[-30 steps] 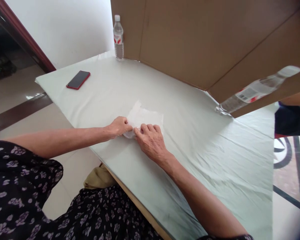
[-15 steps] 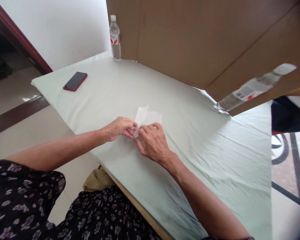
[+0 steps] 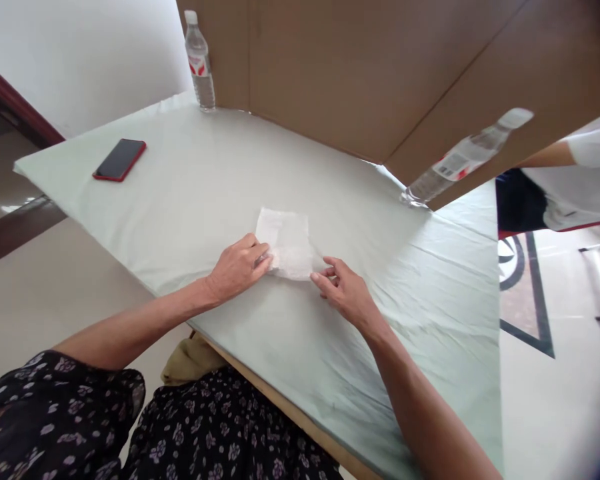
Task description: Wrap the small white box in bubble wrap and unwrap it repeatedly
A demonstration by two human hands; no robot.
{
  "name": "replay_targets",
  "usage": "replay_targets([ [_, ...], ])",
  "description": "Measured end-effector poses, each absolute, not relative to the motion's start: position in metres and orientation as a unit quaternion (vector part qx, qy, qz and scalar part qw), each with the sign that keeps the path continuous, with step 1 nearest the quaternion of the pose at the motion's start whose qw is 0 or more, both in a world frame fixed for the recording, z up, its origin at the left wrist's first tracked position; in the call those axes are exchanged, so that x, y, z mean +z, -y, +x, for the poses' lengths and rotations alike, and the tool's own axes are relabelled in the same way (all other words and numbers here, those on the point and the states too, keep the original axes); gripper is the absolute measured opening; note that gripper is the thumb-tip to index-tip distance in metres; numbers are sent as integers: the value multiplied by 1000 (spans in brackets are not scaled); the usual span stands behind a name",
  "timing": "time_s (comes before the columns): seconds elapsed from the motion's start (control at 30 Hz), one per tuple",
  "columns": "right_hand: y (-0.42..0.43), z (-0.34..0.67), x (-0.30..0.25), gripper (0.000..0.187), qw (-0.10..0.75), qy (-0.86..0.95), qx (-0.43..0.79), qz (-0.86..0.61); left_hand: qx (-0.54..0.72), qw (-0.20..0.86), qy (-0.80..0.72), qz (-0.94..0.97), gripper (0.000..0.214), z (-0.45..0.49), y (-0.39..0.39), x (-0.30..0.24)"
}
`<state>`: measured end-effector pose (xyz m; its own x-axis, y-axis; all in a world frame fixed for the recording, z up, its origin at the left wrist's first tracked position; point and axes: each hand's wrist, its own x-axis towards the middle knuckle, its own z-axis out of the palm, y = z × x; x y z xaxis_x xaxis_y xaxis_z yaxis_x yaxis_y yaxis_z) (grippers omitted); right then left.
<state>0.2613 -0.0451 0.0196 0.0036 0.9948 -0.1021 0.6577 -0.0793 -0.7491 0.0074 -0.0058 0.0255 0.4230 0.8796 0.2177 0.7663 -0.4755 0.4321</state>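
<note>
Pressing down with flat fingertips, the left hand pins the near-left edge of one tissue; it grips nothing. The right hand has its fingers loosely parted, index tip touching the tissue's near-right corner, and likewise grasps nothing.

Count: two hands, one tissue. The tissue is thin white paper, roughly square and slightly crumpled. It lies flat on the table between the hands, close to the near edge. The table is covered by one pale green cloth, creased (long wrinkles run toward the right).

Farther left lies one phone, a flat rectangle with a red case and a dark glossy screen.

Farthest off are two clear plastic bottles with white caps and red-white labels. The left bottle and the right bottle both stand against the cardboard screen, which is brown, smooth and made of folded panels.
</note>
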Motion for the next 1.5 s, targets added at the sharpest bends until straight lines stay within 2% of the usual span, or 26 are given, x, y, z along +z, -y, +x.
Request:
replay_targets([
  [0.13, 33, 247, 13, 64, 314, 571, 413, -636, 189, 130, -505, 832, 19, 12, 8, 29],
  [0.33, 11, 219, 5, 85, 315, 551, 401, -661, 114, 117, -511, 844, 21, 15, 2, 36],
  [0.57, 19, 199, 14, 72, 367, 600, 286, -651, 39, 113, -509, 852, 27, 19, 0, 47],
  [0.83, 13, 175, 20, 74, 410, 577, 378, -597, 41, 161, -522, 836, 28, 23, -2, 48],
  [1.0, 18, 175, 25, 66, 366, 622, 377, -580, 123, 227, -505, 824, 26, 16, -4, 41],
  [1.17, 29, 183, 36, 55, 287, 737, 318, -523, 250, 374, -473, 758, 66, 5, -5, 35],
  [1.3, 28, 187, 38, 63, 234, 784, 271, -507, 290, 386, -502, 718, 60, 8, -4, 30],
  [1.5, 18, 198, 37, 72, 242, 729, 441, -463, 293, 344, -521, 725, 61, 15, -4, 24],
])
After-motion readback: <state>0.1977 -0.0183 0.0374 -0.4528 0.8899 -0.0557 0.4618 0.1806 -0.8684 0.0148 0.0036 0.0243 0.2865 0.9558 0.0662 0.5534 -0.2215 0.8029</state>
